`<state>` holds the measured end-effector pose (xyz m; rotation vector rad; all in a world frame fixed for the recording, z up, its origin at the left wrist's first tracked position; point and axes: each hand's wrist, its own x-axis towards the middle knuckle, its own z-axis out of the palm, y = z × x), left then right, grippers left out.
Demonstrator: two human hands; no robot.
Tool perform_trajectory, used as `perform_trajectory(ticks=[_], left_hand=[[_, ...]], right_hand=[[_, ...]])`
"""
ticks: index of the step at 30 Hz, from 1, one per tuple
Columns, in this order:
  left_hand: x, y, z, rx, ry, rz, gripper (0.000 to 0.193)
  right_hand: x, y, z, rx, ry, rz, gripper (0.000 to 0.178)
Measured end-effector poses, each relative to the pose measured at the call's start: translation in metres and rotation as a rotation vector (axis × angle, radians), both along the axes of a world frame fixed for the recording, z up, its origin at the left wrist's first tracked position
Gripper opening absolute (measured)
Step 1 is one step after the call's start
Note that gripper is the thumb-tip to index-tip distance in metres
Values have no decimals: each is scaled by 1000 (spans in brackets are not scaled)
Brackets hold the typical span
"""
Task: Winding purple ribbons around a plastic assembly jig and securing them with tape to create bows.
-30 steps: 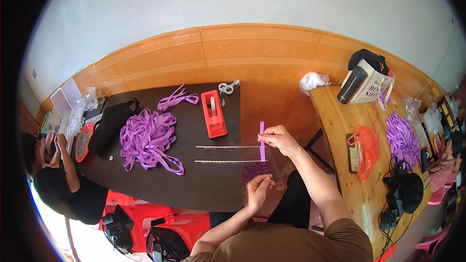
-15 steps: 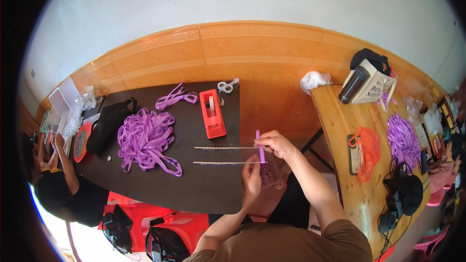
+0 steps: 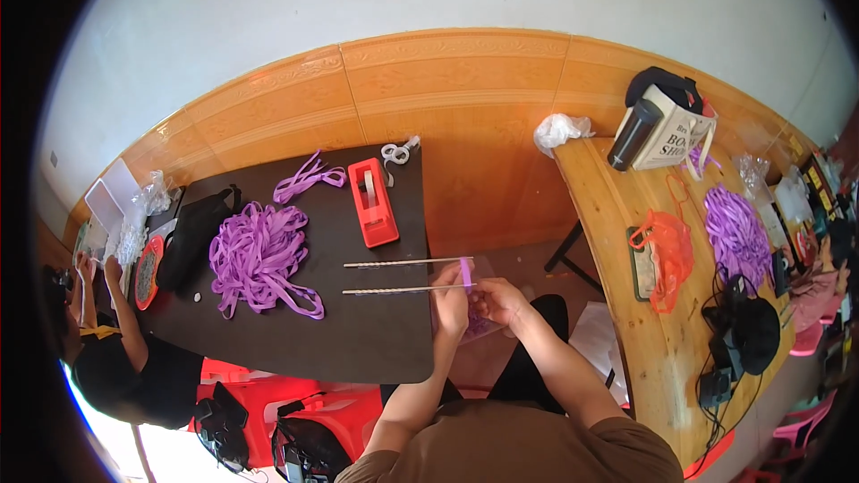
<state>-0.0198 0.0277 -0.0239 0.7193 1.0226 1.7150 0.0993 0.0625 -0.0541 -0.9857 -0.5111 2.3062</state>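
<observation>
Two thin twisted metal rods, the far rod [image 3: 403,263] and the near rod [image 3: 398,291], lie parallel and reach past the right edge of the dark table. A short length of purple ribbon [image 3: 465,272] runs across their free ends. My left hand [image 3: 450,306] is closed at the ribbon beside the near rod's end; its fingertips are partly hidden. Just right of it, my right hand [image 3: 503,302] pinches the ribbon's near end, fingers bent. Below both hands, a clear plastic container [image 3: 488,326] with purple pieces shows in part.
A purple ribbon heap [image 3: 259,255], a smaller bundle [image 3: 309,179], a red tape dispenser [image 3: 372,206] and white-handled scissors [image 3: 396,154] lie on the dark table. A wooden table [image 3: 598,197] stands right, with more ribbon [image 3: 735,228]. At far left, a person [image 3: 125,340] works.
My right hand has come down from the far rod to beside my left hand, bringing the ribbon's end towards me. The ribbon no longer sticks up past the far rod. The view has shifted slightly.
</observation>
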Motion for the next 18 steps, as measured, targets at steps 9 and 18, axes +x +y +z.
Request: perform_trajectory(ticks=[9,18], left_hand=[[-6,-7,-16,38,-110,-28,19],[-4,-12,-15,-20,-169,-20,18]], right_hand=[[-7,-40,25,638,-124,-243,17],[-31,-52,38,1306,-742,-428,13]])
